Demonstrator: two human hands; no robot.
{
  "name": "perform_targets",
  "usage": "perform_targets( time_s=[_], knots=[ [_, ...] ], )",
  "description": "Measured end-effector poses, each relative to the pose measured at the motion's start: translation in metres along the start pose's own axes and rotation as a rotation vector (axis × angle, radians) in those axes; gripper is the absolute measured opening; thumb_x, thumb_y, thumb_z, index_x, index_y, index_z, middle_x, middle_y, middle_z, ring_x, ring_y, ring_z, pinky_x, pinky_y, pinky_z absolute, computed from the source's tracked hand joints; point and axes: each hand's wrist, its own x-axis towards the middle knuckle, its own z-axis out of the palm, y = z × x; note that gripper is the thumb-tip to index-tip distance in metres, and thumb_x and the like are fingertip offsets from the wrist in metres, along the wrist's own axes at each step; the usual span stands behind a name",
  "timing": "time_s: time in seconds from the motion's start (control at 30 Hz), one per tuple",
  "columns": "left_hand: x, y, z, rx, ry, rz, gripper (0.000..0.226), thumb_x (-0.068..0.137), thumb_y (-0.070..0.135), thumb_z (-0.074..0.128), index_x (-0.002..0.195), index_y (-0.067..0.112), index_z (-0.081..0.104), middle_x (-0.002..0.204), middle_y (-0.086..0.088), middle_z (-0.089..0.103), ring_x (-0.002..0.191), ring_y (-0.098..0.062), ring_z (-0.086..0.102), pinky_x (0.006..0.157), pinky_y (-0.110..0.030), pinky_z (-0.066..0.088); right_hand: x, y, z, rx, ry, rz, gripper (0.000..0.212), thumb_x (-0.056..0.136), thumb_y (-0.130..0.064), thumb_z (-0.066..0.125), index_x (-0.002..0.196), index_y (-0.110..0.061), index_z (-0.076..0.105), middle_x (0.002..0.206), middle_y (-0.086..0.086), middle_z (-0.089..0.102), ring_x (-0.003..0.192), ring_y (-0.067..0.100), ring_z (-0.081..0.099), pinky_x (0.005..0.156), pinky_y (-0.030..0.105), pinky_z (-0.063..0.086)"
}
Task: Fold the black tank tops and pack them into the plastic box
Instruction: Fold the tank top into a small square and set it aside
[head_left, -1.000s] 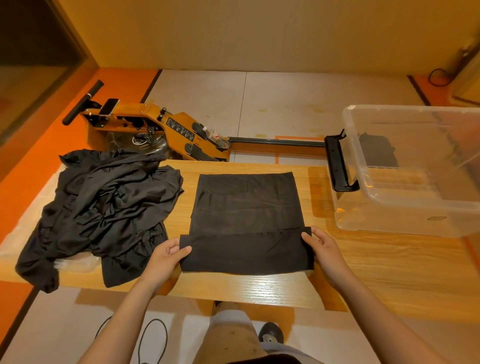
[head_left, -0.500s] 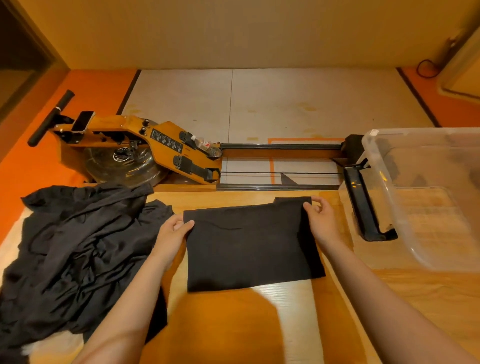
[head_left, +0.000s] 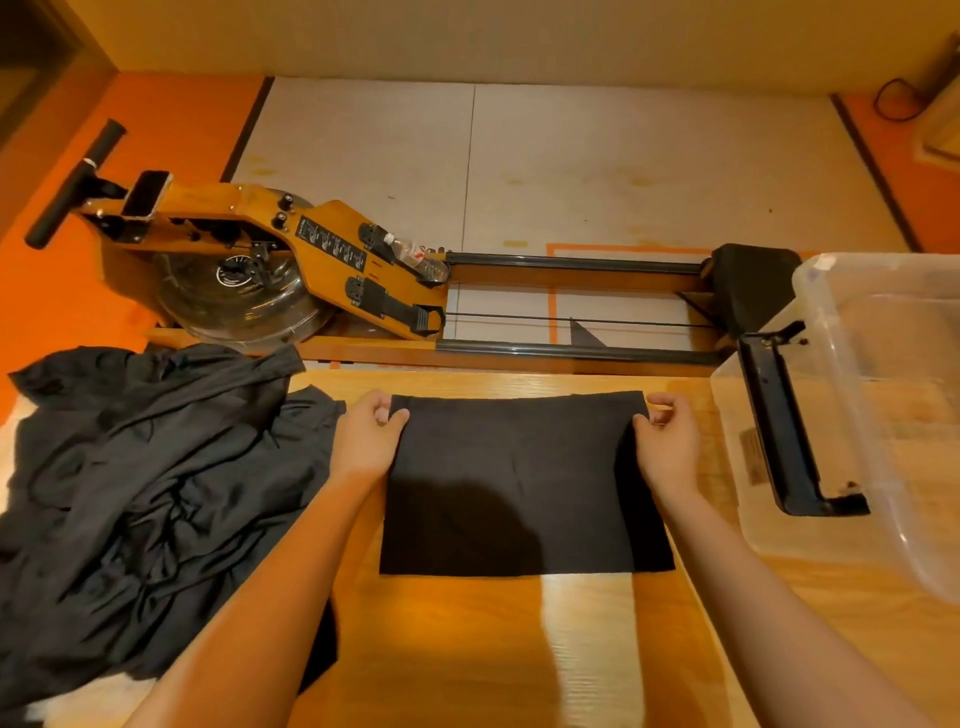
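Observation:
A folded black tank top (head_left: 519, 483) lies flat as a rectangle in the middle of the wooden table (head_left: 519, 649). My left hand (head_left: 366, 439) pinches its far left corner. My right hand (head_left: 667, 441) pinches its far right corner. Both hands sit at the top's far edge, near the table's back edge. A heap of unfolded black tank tops (head_left: 150, 493) lies on the table's left side. The clear plastic box (head_left: 852, 415) stands at the right, with a black handle on its near wall and no clothes visible inside.
A wooden rowing machine (head_left: 270, 270) with a long rail lies on the floor just beyond the table's far edge. White mats and orange flooring are behind it. A dark cable lies at the far right corner.
Both hands carried the near edge of the tank top away from me and laid it over the far edge, halving the rectangle. The view tilted down and closer to the table.

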Motion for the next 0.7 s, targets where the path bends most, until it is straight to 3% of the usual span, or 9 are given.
perform_targets(
  time_s=[0.07,0.13,0.23,0.33,0.47,0.57,0.7],
  knots=[
    [0.0,0.003,0.002,0.024,-0.048,-0.023,0.013,0.095,0.021,0.059,0.097,0.01,0.053,0.08,-0.002,0.051,0.079,-0.018,0.051,0.079,-0.034,0.037,-0.002,0.001,0.0,-0.016,-0.021,0.008,0.035,0.094,-0.007,0.057,0.127,-0.011,0.049,0.097,0.001,0.054,0.094,0.021,0.059,0.06,0.014,0.036],
    [-0.002,0.003,0.004,0.037,-0.069,-0.048,0.033,0.095,0.026,0.06,0.122,0.011,0.05,0.1,-0.003,0.056,0.094,-0.021,0.053,0.081,-0.033,0.04,-0.007,0.0,-0.001,-0.044,-0.032,-0.014,0.04,0.093,-0.009,0.059,0.131,-0.011,0.046,0.109,0.004,0.055,0.101,0.02,0.057,0.065,0.014,0.039],
    [-0.018,0.005,0.004,0.179,0.087,0.064,0.05,0.095,0.028,0.058,0.138,0.009,0.041,0.134,-0.01,0.047,0.121,-0.027,0.047,0.097,-0.04,0.041,-0.026,0.001,-0.005,-0.265,0.02,-0.233,0.045,0.092,-0.016,0.06,0.135,-0.011,0.046,0.133,0.008,0.049,0.123,0.021,0.046,0.096,0.027,0.042],
    [-0.056,0.0,0.024,0.32,0.112,0.286,0.057,0.096,0.029,0.056,0.145,0.006,0.036,0.15,-0.013,0.035,0.138,-0.03,0.033,0.11,-0.044,0.033,-0.057,0.021,-0.006,-0.546,-0.013,-0.527,0.048,0.096,-0.025,0.053,0.142,-0.014,0.043,0.15,0.007,0.037,0.142,0.023,0.027,0.115,0.037,0.025],
    [-0.108,-0.018,0.069,0.536,-0.061,0.461,0.063,0.098,0.048,0.029,0.15,0.012,0.028,0.156,-0.011,0.028,0.144,-0.027,0.021,0.118,-0.041,0.018,-0.087,0.065,0.004,-0.842,-0.238,-0.747,0.053,0.098,-0.041,0.028,0.148,-0.025,0.03,0.157,0.001,0.026,0.147,0.02,0.009,0.119,0.037,0.004],
    [-0.12,-0.037,0.08,0.612,-0.142,0.407,0.066,0.1,0.056,0.01,0.15,0.017,0.026,0.156,-0.01,0.026,0.144,-0.026,0.018,0.113,-0.044,0.016,-0.097,0.089,0.005,-0.938,-0.264,-0.722,0.055,0.098,-0.045,0.025,0.15,-0.026,0.025,0.156,0.002,0.029,0.147,0.021,0.009,0.116,0.038,0.005],
    [-0.125,-0.053,0.075,0.724,-0.198,0.468,0.068,0.099,0.058,0.01,0.152,0.017,0.025,0.158,-0.008,0.025,0.147,-0.023,0.013,0.117,-0.04,0.006,-0.115,0.106,-0.005,-0.918,-0.249,-0.629,0.056,0.098,-0.046,0.025,0.151,-0.027,0.024,0.158,0.002,0.023,0.147,0.02,0.008,0.116,0.038,0.004]
  ],
)
